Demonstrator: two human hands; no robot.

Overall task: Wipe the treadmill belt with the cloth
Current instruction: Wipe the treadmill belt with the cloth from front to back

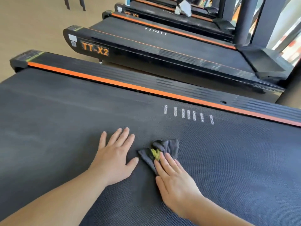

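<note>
The dark textured treadmill belt (65, 111) fills the lower part of the head view, with faint dusty streaks on its left half and several short white marks near its far side. A crumpled grey cloth (169, 146) with a yellow-green patch lies in the middle of the belt. My right hand (174, 180) presses flat on the near part of the cloth, fingers extended over it. My left hand (114, 157) rests flat on the bare belt just left of the cloth, fingers spread, holding nothing.
An orange stripe (130, 86) and black side rail border the belt's far edge. Beyond it stand more treadmills (146, 46), one marked TT-X2, with black uprights (244, 18) at the right. Someone's white shoe (184, 7) is on a distant treadmill. Tan floor lies at the upper left.
</note>
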